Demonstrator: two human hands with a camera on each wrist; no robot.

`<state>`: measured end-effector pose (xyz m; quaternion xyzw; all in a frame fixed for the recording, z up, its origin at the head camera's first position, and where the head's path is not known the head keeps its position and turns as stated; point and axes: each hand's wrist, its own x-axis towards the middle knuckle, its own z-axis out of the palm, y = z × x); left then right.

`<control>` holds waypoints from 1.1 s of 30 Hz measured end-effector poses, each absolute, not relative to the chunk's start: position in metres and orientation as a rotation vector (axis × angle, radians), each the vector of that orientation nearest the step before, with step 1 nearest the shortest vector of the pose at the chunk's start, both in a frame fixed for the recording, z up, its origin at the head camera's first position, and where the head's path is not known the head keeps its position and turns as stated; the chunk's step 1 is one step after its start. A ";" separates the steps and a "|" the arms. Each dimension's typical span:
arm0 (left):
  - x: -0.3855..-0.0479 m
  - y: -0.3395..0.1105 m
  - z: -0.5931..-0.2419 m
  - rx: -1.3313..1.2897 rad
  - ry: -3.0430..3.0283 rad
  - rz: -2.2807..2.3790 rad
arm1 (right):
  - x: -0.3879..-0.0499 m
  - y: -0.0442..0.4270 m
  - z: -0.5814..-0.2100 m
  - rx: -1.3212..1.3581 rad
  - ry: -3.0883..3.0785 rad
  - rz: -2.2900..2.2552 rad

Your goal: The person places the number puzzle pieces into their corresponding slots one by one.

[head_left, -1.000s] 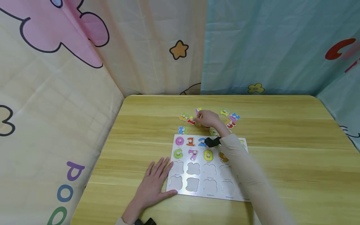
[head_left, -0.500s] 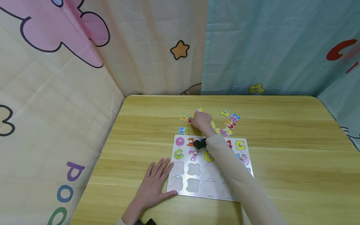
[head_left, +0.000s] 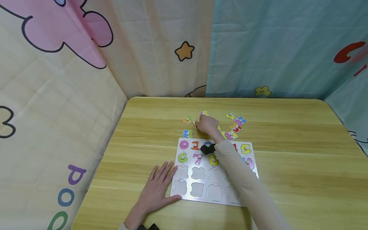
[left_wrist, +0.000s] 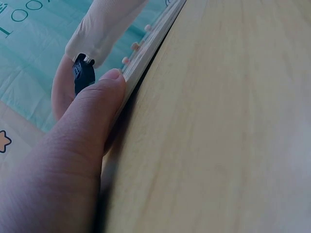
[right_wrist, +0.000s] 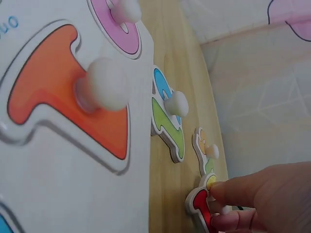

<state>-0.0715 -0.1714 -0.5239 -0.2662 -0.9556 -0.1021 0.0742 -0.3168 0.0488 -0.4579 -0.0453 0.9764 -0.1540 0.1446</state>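
- Right hand (head_left: 208, 124): fingers pinching a red-and-yellow piece (right_wrist: 200, 206).
- Left hand (head_left: 157, 188): fingers spread, touching the board (head_left: 206, 179).
- Lower board labels (head_left: 215, 200): I read "Eighteen", "Nineteen".

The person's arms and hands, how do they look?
The left hand and right hand are ungloved. The right sleeve is long, plain and pale beige, with a small black device at its end; of the left sleeve, only an edge shows, beside another black part.
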 end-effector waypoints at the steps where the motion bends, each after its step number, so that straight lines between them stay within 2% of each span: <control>1: -0.071 -0.171 -0.524 -0.800 -2.867 -0.308 | -0.316 0.051 -0.458 -0.144 2.814 -0.474; 9: -0.070 -0.171 -0.525 -0.808 -2.849 -0.325 | -0.300 0.068 -0.449 -0.378 2.783 -0.610; 16: -0.070 -0.172 -0.525 -0.824 -2.830 -0.311 | -0.263 0.075 -0.437 -0.730 2.700 -0.642; 24: -0.072 -0.173 -0.525 -0.838 -2.791 -0.322 | -0.216 0.062 -0.434 -1.014 2.579 -0.495; 33: -0.072 -0.172 -0.526 -0.822 -2.813 -0.334 | -0.184 0.041 -0.443 -1.150 2.456 -0.435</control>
